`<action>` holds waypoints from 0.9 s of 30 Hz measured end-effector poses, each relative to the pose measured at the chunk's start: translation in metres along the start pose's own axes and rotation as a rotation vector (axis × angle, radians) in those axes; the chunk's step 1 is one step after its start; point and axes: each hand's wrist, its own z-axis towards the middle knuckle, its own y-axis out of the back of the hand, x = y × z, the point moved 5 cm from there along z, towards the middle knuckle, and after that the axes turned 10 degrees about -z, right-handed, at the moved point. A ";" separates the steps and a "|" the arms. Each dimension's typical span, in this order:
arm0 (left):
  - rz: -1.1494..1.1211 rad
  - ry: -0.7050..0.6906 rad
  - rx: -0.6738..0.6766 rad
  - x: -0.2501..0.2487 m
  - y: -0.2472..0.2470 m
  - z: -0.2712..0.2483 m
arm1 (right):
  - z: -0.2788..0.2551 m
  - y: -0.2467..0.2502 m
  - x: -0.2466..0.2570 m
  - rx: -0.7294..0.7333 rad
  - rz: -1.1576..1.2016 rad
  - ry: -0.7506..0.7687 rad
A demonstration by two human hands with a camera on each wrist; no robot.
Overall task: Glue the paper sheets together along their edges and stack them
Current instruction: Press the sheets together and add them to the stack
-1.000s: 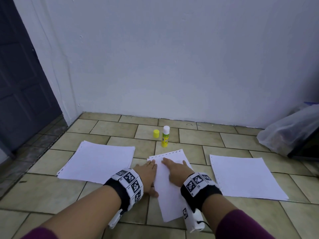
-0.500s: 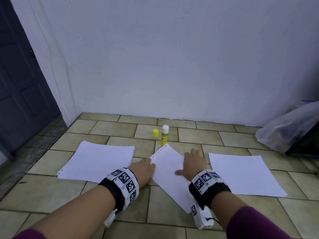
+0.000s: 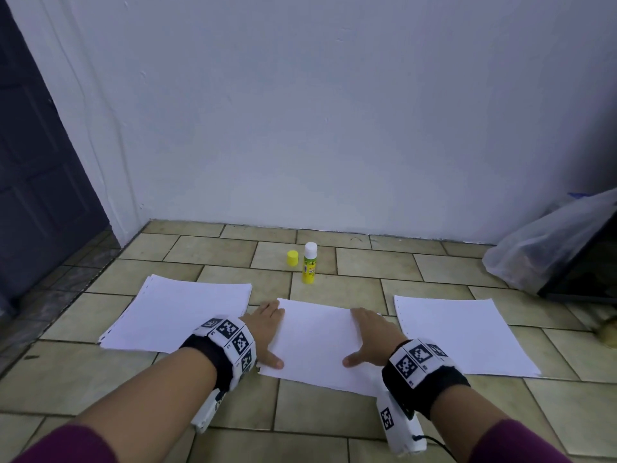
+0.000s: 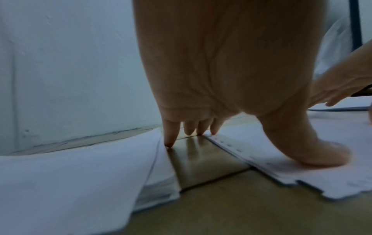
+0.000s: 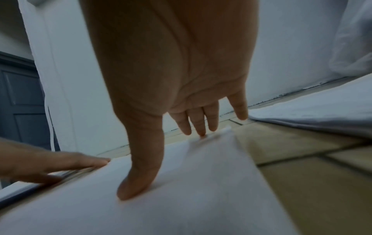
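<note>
A white paper sheet [image 3: 320,342] lies flat on the tiled floor in front of me, its long side now left to right. My left hand [image 3: 267,332] rests flat at its left edge, thumb [image 4: 326,159] on the punched margin, fingertips on the tile. My right hand [image 3: 374,335] presses flat on the right part of the sheet [image 5: 181,198]. A thicker paper stack [image 3: 180,315] lies to the left and a single sheet [image 3: 460,332] to the right. An uncapped glue stick [image 3: 310,267] stands behind, its yellow cap [image 3: 292,257] beside it.
A white wall rises just behind the glue stick. A dark door [image 3: 36,182] stands at the far left. At the right, a clear plastic bag [image 3: 547,248] leans on a dark object. Bare tiles [image 3: 300,426] lie between me and the papers.
Both hands have turned the middle sheet clockwise, from pointing away from me to lying crosswise. The hands spread apart to its left and right sides.
</note>
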 end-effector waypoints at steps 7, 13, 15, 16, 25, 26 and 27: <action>0.008 0.038 0.079 0.003 -0.007 0.006 | -0.003 -0.008 -0.016 0.049 0.028 -0.108; -0.002 0.036 0.095 0.006 -0.009 0.010 | -0.005 0.006 -0.022 -0.030 0.168 -0.071; -0.001 0.036 0.100 0.008 -0.009 0.011 | -0.005 0.009 -0.028 -0.074 0.286 -0.060; -0.002 0.035 0.103 0.009 -0.009 0.011 | -0.005 0.010 -0.030 -0.086 0.337 -0.050; 0.011 0.041 0.100 0.007 -0.008 0.011 | -0.001 0.007 -0.044 -0.135 0.482 -0.201; 0.010 0.042 0.101 0.007 -0.008 0.011 | -0.002 0.005 -0.043 -0.114 0.449 -0.214; 0.009 0.044 0.102 0.007 -0.008 0.011 | -0.004 0.006 -0.040 -0.127 0.394 -0.219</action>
